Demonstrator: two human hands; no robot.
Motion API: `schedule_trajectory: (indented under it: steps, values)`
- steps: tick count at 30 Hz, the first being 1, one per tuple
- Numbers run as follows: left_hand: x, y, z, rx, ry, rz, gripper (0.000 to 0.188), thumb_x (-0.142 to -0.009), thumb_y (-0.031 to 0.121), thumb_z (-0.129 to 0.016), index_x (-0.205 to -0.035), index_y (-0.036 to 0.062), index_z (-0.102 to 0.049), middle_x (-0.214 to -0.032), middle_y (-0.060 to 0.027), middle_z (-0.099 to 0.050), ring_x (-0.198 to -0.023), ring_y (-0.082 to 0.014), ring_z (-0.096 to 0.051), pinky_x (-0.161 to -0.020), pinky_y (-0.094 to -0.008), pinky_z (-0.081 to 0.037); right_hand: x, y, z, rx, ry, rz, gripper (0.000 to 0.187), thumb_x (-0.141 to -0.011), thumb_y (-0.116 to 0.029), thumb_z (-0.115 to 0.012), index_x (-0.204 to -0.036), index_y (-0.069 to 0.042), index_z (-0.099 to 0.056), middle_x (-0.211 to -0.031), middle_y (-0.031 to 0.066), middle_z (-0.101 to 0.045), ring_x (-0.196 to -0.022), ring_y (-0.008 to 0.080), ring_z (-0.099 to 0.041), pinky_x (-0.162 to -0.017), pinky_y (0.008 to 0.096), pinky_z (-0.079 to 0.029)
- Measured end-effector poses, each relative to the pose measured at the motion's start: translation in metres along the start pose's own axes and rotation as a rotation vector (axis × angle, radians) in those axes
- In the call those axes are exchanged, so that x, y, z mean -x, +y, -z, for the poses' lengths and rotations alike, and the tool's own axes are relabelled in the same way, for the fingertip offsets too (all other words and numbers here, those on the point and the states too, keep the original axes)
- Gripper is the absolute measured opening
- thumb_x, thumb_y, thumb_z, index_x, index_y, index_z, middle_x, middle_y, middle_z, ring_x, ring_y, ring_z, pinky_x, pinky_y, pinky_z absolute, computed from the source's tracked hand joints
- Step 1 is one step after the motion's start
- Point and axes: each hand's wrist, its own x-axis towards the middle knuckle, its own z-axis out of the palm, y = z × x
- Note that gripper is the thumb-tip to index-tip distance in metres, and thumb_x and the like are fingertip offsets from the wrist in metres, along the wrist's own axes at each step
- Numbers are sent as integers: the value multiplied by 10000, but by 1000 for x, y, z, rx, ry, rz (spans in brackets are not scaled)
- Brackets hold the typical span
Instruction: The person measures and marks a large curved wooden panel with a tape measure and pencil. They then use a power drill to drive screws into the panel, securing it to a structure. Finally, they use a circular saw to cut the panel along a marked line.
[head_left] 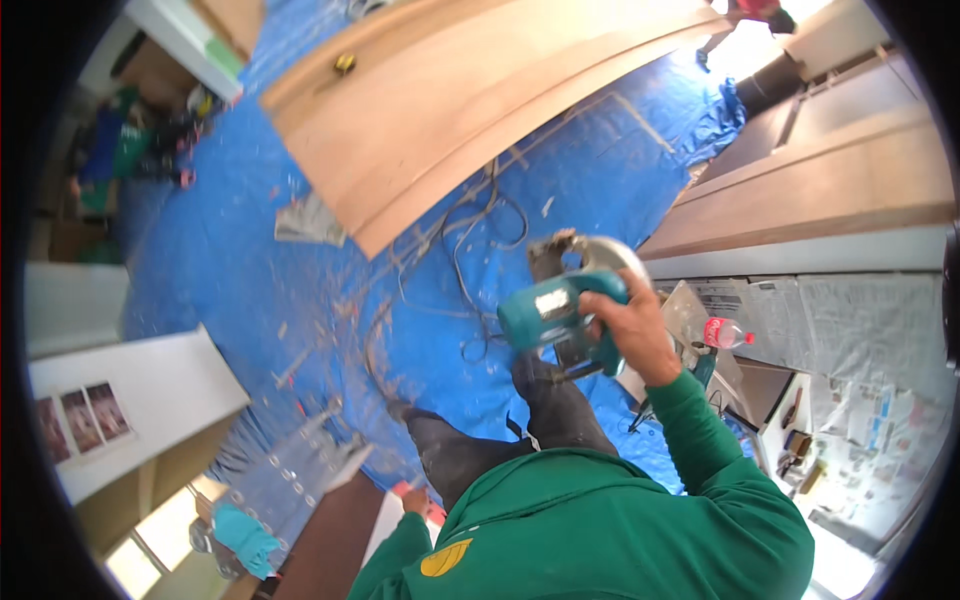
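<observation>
Holding a teal circular saw [545, 312] by its handle, the right grip [640, 335] is curled around it in front of the body, with the saw seen over the blue sheet [250, 260] and beside the right foot. The left grip [413, 501] is low at the left side, next to a red object [436, 514]; whether it is holding that, I cannot tell.

Loops of cord [458, 245] trail over the sheet between the feet and the large wooden panel [440, 120], lying where a foot could catch. Grey paper [308, 222] rests near the panel's closest corner, and debris is scattered to the left of the legs. A yellow-and-black tape measure [345, 64] sits on the panel.

To the right, a bottle [728, 333] with a red label lies near the sleeve, before paper-covered surfaces [850, 320]; a long wooden board [825, 190] runs above them. At left, a white panel's [160, 390] edge juts over the sheet. The widest stretch of sheet lies left of the wooden panel; the right side is tighter, crowded by things.
</observation>
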Motion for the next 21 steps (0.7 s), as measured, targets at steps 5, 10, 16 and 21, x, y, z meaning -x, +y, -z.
schedule_trajectory:
  steps: [5, 10, 16, 21]
  values:
    - [43, 98, 59, 110, -22, 31, 355, -1121, 370, -590, -1092, 104, -824, -906, -198, -794, -834, -354, -792, -821, -525, -623, 39, -115, 137, -105, 320, 547, 296, -1023, -125, -777, -1275, 1, -687, -1062, 98, -807, -793, 108, -682, -716, 282, -552]
    - [27, 179, 122, 67, -27, -29, 362, -1106, 382, -630, -1125, 79, -825, -956, -196, -808, -881, -333, -798, -845, -497, -624, -17, -120, 182, -118, 794, 961, 275, -990, -26, -777, -1253, 35, -729, -959, 80, -735, -765, 126, -652, -690, 291, -521]
    - [-47, 305, 208, 9, -26, -141, 387, -1088, 397, -677, -1163, 48, -826, -1017, -192, -826, -937, -309, -807, -873, -462, -625, -90, -122, 251, -544, 777, 722, 314, -982, -53, -754, -1279, 48, -742, -857, 34, -651, -698, 128, -585, -632, 278, -448]
    - [-116, 426, 306, -17, -36, -280, 421, -1073, 410, -717, -1196, 23, -827, -1068, -190, -840, -984, -288, -813, -897, -434, -626, -138, -127, 273, -521, 854, 521, 204, -1001, -126, -780, -1147, 12, -744, -774, 19, -616, -636, 112, -563, -572, 280, -438]
